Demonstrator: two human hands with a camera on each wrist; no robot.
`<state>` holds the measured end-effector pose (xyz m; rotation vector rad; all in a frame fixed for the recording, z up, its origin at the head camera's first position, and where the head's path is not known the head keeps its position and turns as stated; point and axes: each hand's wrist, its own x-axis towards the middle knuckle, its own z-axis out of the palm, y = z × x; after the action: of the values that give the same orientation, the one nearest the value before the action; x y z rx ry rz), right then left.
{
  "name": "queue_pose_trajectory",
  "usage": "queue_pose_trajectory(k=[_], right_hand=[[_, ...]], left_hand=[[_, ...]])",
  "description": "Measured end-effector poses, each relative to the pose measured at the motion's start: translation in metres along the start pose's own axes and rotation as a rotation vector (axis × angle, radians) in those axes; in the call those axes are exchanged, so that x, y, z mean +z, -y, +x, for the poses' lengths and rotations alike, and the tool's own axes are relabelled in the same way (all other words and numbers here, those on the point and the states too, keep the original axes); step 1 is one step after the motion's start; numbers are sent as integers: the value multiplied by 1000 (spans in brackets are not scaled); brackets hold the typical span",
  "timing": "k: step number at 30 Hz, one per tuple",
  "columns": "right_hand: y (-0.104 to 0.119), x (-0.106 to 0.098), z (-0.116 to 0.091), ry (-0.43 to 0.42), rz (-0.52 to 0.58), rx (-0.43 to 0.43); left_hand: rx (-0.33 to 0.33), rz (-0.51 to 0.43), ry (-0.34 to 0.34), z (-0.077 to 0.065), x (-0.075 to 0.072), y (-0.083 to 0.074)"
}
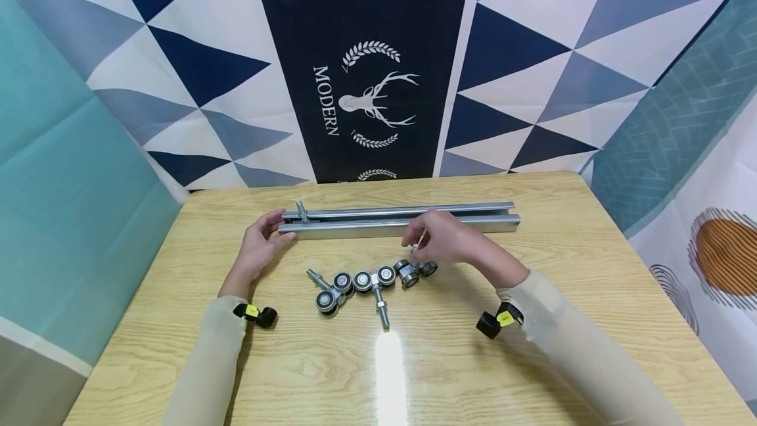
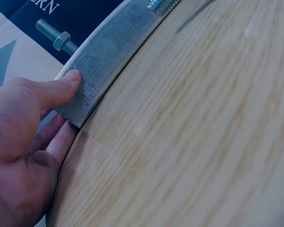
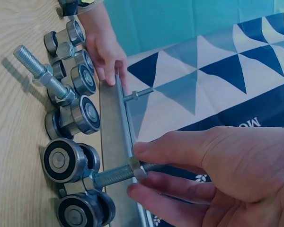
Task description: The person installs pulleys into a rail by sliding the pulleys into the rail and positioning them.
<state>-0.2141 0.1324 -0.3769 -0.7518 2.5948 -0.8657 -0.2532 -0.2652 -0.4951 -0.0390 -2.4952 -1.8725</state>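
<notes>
A metal channel rail [image 1: 355, 231] lies across the table, its slot facing up. My left hand [image 1: 258, 246] grips the rail's left end, thumb on the near face. A threaded bolt [image 1: 301, 210] with a nut stands up from the slot close by; whatever holds it inside is hidden. My right hand [image 1: 447, 235], in front of the rail, pinches the upright bolt of a roller trolley [image 1: 408, 273]. In the right wrist view, thumb and fingers are around the nut [image 3: 137, 169] on that bolt, above the wheels [image 3: 61, 160].
Two more roller trolleys lie on the wooden table [image 1: 296, 373] before the rail: one [image 1: 334, 293] at left with its bolt toward the rail, one [image 1: 374, 281] in the middle with its bolt toward me. A patterned cloth [image 1: 378, 84] hangs behind the table.
</notes>
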Motion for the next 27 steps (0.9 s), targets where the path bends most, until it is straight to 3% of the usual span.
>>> queue_pose_trajectory(k=[27], right_hand=[[-4, 10, -2, -105, 43, -36]], left_hand=[[-2, 12, -2, -1, 0, -2]])
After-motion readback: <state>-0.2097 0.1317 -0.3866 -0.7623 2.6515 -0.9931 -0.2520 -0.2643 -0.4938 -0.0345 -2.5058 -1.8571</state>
